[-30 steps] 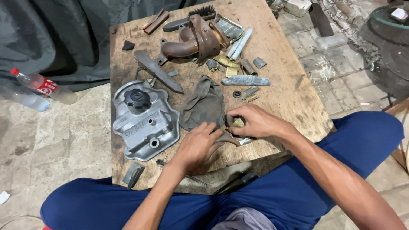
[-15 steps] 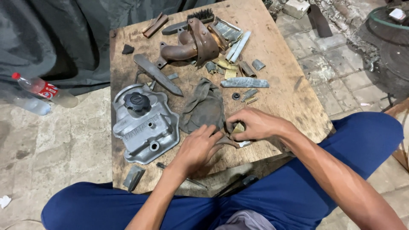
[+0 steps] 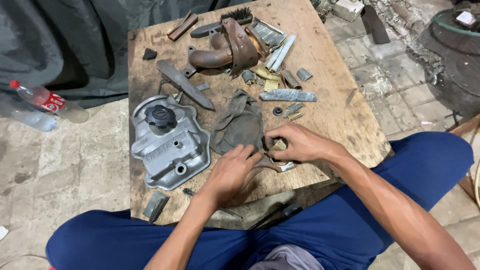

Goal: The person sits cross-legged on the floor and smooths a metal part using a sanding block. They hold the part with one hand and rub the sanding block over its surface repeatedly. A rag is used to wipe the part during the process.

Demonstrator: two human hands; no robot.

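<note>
A small bent metal part [image 3: 280, 166] lies near the front edge of a worn wooden board [image 3: 340, 100]. My right hand [image 3: 297, 142] is closed over it from the right, fingers pinching it together with a small yellowish piece [image 3: 279, 145]. My left hand [image 3: 231, 172] rests beside it, its fingertips touching the same part and the edge of a grey rag [image 3: 239, 124]. Just left of the hands sits a grey cast engine cover [image 3: 167, 145] with a black round cap.
Further back on the board lie a rusty exhaust manifold [image 3: 225, 50], a wire brush [image 3: 220, 24], a long metal bracket [image 3: 185, 85] and several metal strips and scraps. Two plastic bottles [image 3: 47, 102] lie on the stone floor at left. My blue trouser legs flank the board.
Both hands stay on the small part; the fingers shifted only slightly. The view moved a little.
</note>
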